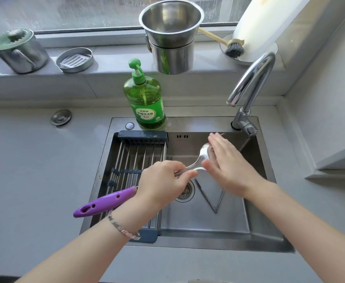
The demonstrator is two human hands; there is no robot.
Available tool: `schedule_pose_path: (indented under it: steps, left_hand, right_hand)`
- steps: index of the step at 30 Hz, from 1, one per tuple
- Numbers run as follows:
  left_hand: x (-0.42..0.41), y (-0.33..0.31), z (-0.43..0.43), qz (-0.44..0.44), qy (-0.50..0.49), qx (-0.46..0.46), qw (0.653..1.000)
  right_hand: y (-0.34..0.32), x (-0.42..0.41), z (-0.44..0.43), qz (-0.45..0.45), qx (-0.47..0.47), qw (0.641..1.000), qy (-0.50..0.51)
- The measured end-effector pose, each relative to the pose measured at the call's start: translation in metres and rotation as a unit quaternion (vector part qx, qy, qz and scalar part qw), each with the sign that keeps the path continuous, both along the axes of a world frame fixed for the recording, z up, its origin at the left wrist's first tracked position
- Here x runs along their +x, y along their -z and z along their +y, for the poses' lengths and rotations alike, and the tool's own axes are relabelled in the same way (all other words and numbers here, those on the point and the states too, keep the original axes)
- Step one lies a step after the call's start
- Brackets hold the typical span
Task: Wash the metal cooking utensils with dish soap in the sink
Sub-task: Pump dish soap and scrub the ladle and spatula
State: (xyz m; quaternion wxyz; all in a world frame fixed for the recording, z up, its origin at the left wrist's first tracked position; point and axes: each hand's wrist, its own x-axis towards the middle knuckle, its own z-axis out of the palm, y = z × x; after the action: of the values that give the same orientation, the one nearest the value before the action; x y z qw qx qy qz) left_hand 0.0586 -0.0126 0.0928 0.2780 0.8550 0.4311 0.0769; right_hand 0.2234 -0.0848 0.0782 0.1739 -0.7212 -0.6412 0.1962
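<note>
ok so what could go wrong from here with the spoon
1. The left hand grips the spoon by its smooth metal neck, not the purple handle; if wet, it could slip and drop into the sink.
2. The right hand presses flat on the bowl, which might twist it loose.
3. The handle juts back over the rack and could snag there.

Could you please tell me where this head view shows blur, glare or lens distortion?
Head view: the right hand is slightly motion-smeared at its fingers against the ladle bowl, while the left hand gripping it is sharp. Head view: daylight from the window leaves bright glare on the faucet. Head view: wide-angle bending curves the sill and sink rim.
</note>
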Motion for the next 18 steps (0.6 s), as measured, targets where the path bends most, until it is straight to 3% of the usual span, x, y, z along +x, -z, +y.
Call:
schedule_pose_path:
  steps: [4, 7, 12, 15, 18]
  left_hand:
    - [0.001, 0.004, 0.000, -0.004, -0.037, -0.017, 0.999]
    - [0.001, 0.006, 0.003, -0.019, -0.062, -0.041, 0.997]
    - [0.002, 0.009, 0.002, -0.024, -0.081, -0.047, 0.995]
    - [0.001, 0.010, 0.003, -0.038, -0.095, -0.059, 0.993]
    - [0.000, 0.010, 0.005, -0.041, -0.103, -0.073, 0.991]
  right_hand:
    - [0.003, -0.025, -0.010, -0.077, 0.047, 0.989, -0.120]
    - [0.007, -0.005, -0.011, -0.036, 0.030, 0.999, -0.012]
    - [0.012, -0.024, -0.018, -0.085, 0.042, 0.992, -0.081]
    - [0.016, -0.006, -0.019, -0.020, 0.026, 0.999, 0.042]
    - [0.012, -0.019, -0.024, -0.067, 0.028, 0.997, -0.001]
